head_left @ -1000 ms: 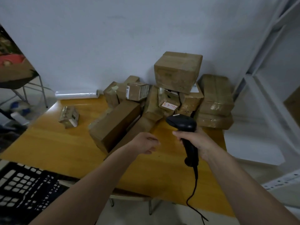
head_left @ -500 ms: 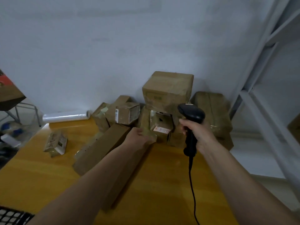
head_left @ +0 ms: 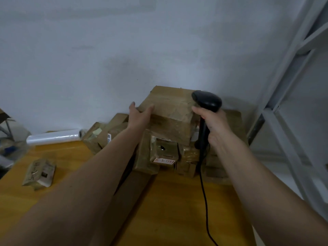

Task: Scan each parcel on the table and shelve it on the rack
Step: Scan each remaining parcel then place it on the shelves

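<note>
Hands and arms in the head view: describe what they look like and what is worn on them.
Both forearms are bare up to the frame's lower edge; no sleeves show. The left hand and right hand wear no gloves. No watch, bracelet or ring is visible on wrists or fingers. No markings can be made out.

Your left hand (head_left: 139, 115) lies with straight fingers against the left edge of the top box (head_left: 170, 114) on the parcel stack at the desk's (head_left: 177, 210) far edge. Your right hand (head_left: 213, 121) grips the black scanner (head_left: 206, 102) just right of that box, cable hanging.
</note>
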`<state>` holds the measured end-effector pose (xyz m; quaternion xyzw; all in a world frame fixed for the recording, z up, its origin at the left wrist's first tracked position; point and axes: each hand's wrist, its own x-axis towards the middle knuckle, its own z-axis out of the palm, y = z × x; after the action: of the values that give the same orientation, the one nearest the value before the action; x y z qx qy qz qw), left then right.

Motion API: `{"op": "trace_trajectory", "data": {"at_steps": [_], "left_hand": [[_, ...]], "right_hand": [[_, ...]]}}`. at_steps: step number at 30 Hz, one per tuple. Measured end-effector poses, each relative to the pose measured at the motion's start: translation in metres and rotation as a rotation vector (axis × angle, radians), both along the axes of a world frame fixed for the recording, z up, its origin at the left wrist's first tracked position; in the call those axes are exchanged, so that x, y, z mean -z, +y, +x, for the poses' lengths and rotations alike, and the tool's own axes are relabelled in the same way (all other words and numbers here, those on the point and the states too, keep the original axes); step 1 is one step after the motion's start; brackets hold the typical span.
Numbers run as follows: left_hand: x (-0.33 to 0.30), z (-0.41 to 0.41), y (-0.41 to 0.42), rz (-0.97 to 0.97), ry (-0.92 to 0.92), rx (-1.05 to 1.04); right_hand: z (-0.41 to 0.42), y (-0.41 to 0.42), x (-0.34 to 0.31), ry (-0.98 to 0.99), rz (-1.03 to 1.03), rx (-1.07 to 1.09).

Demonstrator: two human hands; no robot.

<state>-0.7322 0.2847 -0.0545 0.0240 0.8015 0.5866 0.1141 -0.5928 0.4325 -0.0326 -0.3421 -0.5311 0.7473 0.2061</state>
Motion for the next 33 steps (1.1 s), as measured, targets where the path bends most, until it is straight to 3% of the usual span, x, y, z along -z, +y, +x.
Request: {"op": "trace_trajectory", "data": {"at_steps": [5, 16, 22, 29, 33], "left_hand": [[-0.002, 0.003, 0.000, -0.054, -0.025, 0.050], [-0.002, 0.071, -0.057, 0.150, -0.054, 0.099], [0.008, 0.120, -0.103, 0.148, -0.104, 0.180], [0.043, 0.177, -0.141, 0.081, -0.183, 0.295], [0.077, 0.200, -0.155, -0.102, -0.244, 0.361]], "right_hand": [[0.005, 0.000, 0.000, 0.027, 0.017, 0.013], [0.075, -0.036, -0.001, 0.110, 0.036, 0.137], [0.121, -0.078, 0.018, 0.032, 0.100, 0.192], [0.177, -0.121, 0.056, -0.084, 0.088, 0.268], [0.199, -0.138, 0.090, -0.195, 0.034, 0.323]]}}
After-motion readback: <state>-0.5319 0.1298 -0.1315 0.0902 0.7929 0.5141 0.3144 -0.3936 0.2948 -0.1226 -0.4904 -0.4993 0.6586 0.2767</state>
